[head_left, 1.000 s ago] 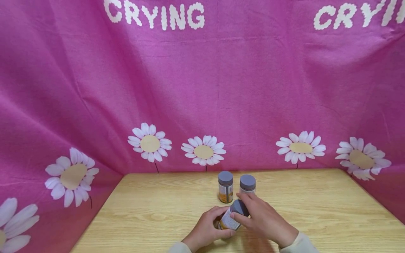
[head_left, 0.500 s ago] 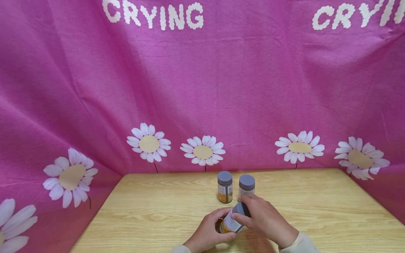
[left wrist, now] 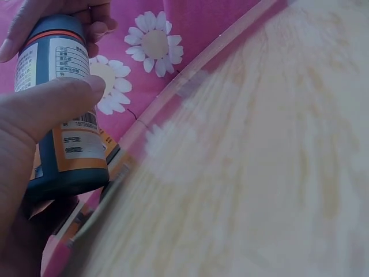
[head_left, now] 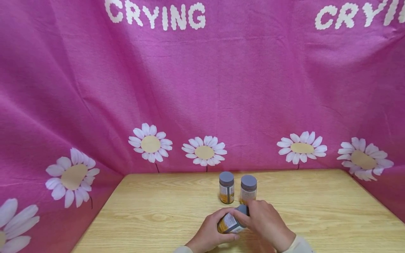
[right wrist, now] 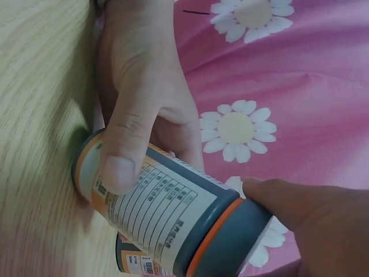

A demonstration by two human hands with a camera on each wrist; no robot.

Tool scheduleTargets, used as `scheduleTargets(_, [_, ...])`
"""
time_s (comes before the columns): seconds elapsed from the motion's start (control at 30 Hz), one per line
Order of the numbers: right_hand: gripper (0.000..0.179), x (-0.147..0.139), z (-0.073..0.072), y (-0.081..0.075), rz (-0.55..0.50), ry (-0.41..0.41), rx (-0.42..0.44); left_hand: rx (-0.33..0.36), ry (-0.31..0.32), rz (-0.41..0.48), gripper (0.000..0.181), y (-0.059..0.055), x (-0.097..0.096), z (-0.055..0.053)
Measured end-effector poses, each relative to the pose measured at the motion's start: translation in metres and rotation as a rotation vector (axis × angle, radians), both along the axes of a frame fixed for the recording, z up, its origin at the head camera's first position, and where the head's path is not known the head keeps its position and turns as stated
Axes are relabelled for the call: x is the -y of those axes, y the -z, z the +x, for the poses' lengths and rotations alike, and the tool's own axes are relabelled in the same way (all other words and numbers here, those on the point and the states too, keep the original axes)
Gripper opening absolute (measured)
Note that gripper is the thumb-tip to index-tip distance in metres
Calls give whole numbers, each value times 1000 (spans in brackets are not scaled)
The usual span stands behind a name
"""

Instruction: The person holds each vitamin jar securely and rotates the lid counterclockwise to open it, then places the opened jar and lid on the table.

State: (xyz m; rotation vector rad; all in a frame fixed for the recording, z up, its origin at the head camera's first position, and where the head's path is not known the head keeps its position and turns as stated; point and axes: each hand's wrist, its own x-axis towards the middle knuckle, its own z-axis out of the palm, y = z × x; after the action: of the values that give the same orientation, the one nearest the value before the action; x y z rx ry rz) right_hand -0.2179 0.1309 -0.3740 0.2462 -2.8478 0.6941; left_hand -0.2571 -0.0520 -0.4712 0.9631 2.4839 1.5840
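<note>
A small dark-grey bottle [head_left: 230,223] with a white and orange label is tilted, its grey cap toward the right, above the near part of the table. My left hand [head_left: 210,230] grips its body, the thumb [left wrist: 55,107] lying across the label. At the cap [right wrist: 230,236], my right hand [head_left: 269,223] pinches with thumb and fingers. An orange ring shows beneath the cap in both wrist views. Behind the hands stand two similar bottles, a left one [head_left: 226,193] and a right one [head_left: 248,188], both upright and capped. Fingers partly cover the right one's base.
The wooden table [head_left: 152,211] extends to both sides of the hands. A pink cloth [head_left: 246,88] with printed daisies and white lettering hangs behind it and along its sides.
The held bottle has tipped further toward level and its label has turned, showing a dark stripe. My right hand has shifted slightly down and closer round the cap. Both standing bottles stay put.
</note>
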Motion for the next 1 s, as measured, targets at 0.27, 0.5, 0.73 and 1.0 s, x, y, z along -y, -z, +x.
scheduleTargets(0.27, [52,1,-1,1,15,50,53,-86,-69,-22,60,4,1,-2])
scheduleTargets(0.5, [53,0,-2,0,26,54,90,-113,-82,12,60,5,0,-3])
scheduleTargets(0.73, [47,1,-4,2,20,32,49,-25,-97,26,58,3,1,-2])
scheduleTargets(1.0, [40,2,-3,4,25,19,-36,12,-92,16,57,3,2,-3])
